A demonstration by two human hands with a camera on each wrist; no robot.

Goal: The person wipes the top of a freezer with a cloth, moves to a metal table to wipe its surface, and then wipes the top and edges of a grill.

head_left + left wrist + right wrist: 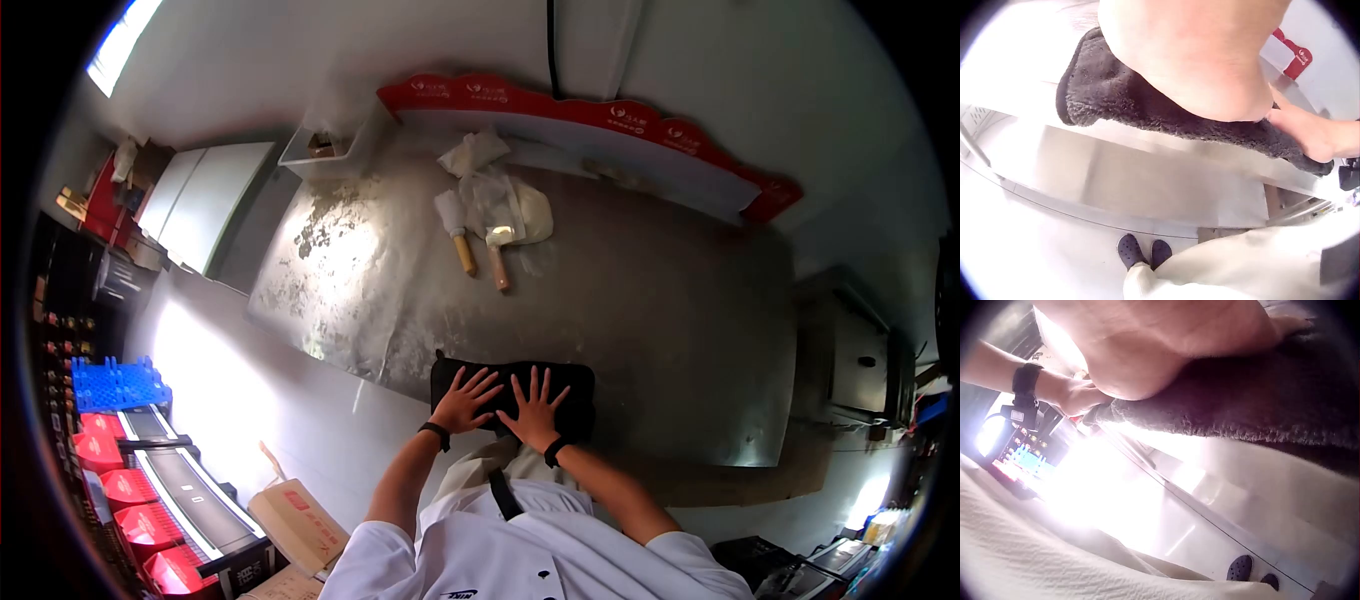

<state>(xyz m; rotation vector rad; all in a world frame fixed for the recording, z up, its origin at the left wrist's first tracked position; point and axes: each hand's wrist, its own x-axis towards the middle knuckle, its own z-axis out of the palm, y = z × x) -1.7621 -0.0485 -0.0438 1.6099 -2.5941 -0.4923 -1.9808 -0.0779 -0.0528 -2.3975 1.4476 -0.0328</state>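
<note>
A folded dark plush towel (512, 392) lies flat at the front edge of the metal table. My left hand (465, 401) rests on its left half with the fingers spread and straight. On the right half lies my right hand (535, 412), also flat with spread fingers, the thumbs pointing toward each other. In the left wrist view the fuzzy towel (1129, 100) reaches over the table edge under the heel of the hand. The right wrist view shows the same towel (1210, 406) beneath the right palm; the fingers are hidden there.
On the metal table (650, 310) lie a wooden-handled brush (463, 247), a wooden-handled scraper (499, 266) and plastic bags (490, 200) of pale stuff. A white bin (325, 160) stands at the back left. A red-topped panel (620, 112) runs along the rear. Cardboard boxes (300, 525) stand left.
</note>
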